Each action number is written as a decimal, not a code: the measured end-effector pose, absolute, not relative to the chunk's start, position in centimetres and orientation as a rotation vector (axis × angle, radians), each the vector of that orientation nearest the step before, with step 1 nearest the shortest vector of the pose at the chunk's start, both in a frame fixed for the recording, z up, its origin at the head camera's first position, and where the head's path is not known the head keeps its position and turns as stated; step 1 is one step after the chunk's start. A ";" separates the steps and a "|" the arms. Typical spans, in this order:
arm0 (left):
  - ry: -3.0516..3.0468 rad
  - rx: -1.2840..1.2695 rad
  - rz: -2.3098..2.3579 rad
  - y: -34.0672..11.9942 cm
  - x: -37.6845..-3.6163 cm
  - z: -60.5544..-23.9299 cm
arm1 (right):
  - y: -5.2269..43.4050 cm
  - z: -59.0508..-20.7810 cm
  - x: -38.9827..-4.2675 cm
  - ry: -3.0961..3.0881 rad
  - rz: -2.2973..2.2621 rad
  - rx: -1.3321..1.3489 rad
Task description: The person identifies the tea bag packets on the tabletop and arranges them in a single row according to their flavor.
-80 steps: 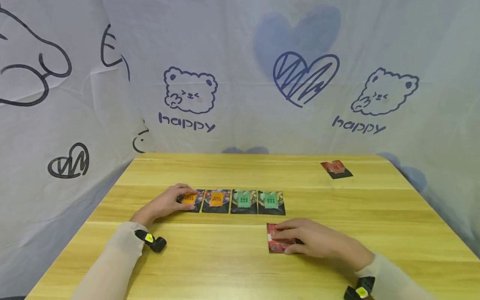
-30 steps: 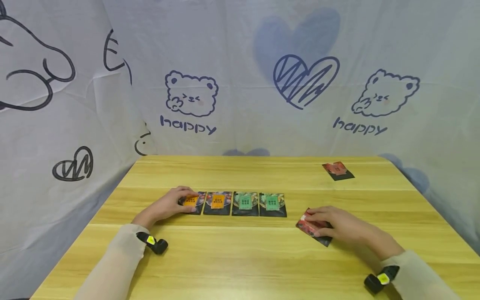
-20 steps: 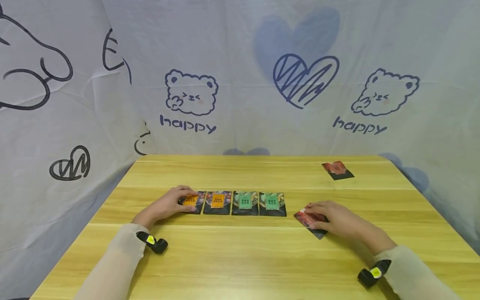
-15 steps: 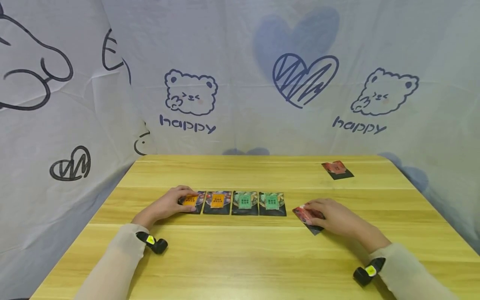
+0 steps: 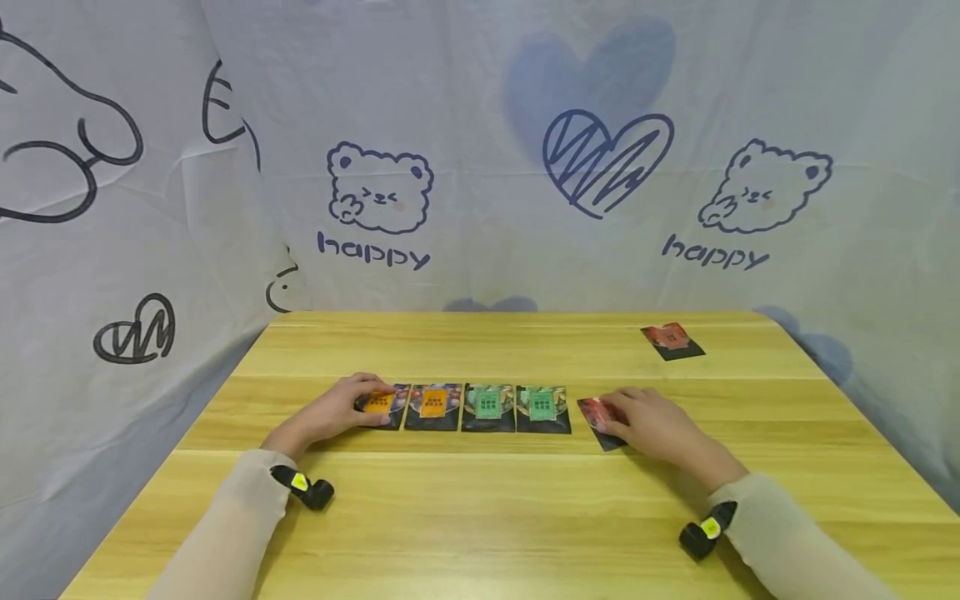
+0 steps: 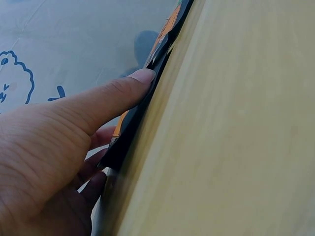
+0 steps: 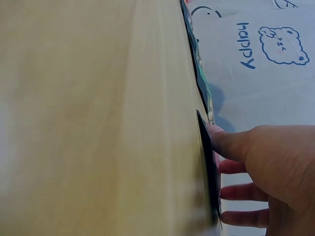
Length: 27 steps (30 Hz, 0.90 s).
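Packets: two orange (image 5: 433, 402), two green (image 5: 489, 404), red (image 5: 597, 412); table (image 5: 480, 517) yellow wood.

A lone red packet (image 5: 672, 339) lies far right before a printed backdrop (image 5: 480, 150).

The tabletop (image 5: 480, 517) is seen from above and in front by the head view; it is skimmed closely, edge-on, by both wrist views, the card row (image 5: 462, 407) being shared.

You sit in a makeshift recording booth, not a lived-in room: a wooden table (image 5: 480, 517) is closed in on three sides by hung white cloth (image 5: 480, 150) printed with bears, hearts and "happy", its creases and folds showing it is only draped.
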<state>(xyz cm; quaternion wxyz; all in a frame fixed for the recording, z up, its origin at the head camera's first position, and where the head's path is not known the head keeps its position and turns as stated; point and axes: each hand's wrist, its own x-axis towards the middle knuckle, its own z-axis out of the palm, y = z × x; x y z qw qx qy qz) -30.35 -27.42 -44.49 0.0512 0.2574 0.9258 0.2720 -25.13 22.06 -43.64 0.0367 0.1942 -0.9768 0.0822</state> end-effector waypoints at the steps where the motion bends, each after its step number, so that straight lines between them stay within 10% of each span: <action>1: 2.817 0.782 0.829 -27.4 -30.3 -44.5 | 21.9 -43.6 -25.2 -3.004 0.245 0.577; 27: 2.819 0.759 0.819 -27.4 -30.1 -44.1 | 19.3 -43.4 -26.7 -3.059 0.260 0.422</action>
